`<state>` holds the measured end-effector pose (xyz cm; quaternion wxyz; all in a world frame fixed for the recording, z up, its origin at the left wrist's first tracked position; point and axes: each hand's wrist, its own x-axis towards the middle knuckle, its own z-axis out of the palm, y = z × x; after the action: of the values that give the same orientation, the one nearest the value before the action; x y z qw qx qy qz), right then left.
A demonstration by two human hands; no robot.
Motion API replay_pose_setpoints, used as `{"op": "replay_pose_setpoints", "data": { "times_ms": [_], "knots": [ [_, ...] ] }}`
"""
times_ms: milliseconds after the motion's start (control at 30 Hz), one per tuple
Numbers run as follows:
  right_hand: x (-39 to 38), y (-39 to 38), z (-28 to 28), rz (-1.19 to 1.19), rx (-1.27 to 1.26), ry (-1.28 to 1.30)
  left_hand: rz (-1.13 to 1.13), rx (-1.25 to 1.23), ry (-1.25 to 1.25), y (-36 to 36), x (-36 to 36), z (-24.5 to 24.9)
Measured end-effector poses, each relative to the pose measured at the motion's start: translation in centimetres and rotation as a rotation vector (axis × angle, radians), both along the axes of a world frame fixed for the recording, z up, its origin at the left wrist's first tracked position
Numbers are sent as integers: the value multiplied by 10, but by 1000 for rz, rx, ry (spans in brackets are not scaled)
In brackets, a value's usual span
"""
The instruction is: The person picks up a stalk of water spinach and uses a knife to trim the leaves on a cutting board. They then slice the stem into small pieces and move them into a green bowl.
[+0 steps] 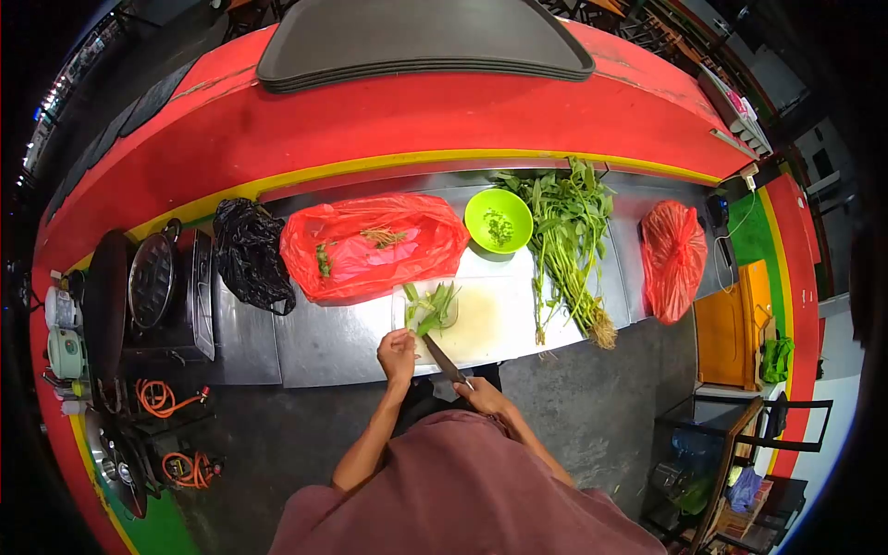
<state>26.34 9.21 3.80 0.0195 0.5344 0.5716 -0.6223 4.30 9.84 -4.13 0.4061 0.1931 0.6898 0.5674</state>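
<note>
My right hand (483, 396) is wrapped round the handle of a knife (444, 361), whose blade points up and left over the edge of the white cutting board (486, 319). At the board's left front corner my left hand (398, 355) is closed with its fingertips together; what it pinches, if anything, is too small to make out. Just beyond those fingertips, cut green leaves and stems (433, 310) lie on the board. A lime-green bowl (499, 222) behind the board holds small chopped green pieces.
An open red plastic bag (370, 287) with plant scraps lies left of the board, beside a black bag (250, 259). Long leafy greens with roots (569, 240) lie to the right. Farther right is a tied red bag (673, 264). Dark trays (425, 42) are stacked on the red ledge.
</note>
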Motion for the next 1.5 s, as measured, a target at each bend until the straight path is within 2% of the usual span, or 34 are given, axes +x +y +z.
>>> {"op": "replay_pose_setpoints", "data": {
  "times_ms": [67,167,300,400,533,667,767,867,933,967,1000,1067,1100,1367,1467,1500],
  "knots": [
    [5,1,3,7,-17,78,27,12,20,-2,-9,11],
    [12,-2,-4,-81,-220,171,21,-41,-8,-4,-22,5],
    [14,7,36,-108,-335,186,-63,-148,-43,-1,-27,3],
    [16,12,45,-146,-384,202,-82,-93,-80,3,-25,-6],
    [9,21,67,-189,-336,199,-132,-48,-40,11,-25,-14],
    [2,24,58,-253,-227,186,-182,-43,0,20,-25,-12],
    [-3,26,65,-306,-255,233,-201,-21,26,22,-28,-21],
    [-3,22,60,-385,-271,322,-241,-34,51,23,-31,-9],
    [-2,18,47,-532,-167,313,-307,-26,18,22,-34,-7],
    [2,19,41,-482,-41,170,-345,10,6,24,-36,-6],
    [7,15,14,-483,-41,171,-346,10,8,23,-36,-5],
    [18,5,-49,-375,641,-97,-421,9,-51,25,-35,-2],
    [14,5,-33,-392,501,-181,-423,-10,-107,27,-35,-4],
    [-22,9,-48,-325,366,-171,-370,25,10,22,-21,6],
    [-39,14,-43,-255,415,-110,-394,54,10,19,-21,10],
    [-41,15,-45,-156,514,-98,-381,24,42,18,-20,13]
  ]
}}
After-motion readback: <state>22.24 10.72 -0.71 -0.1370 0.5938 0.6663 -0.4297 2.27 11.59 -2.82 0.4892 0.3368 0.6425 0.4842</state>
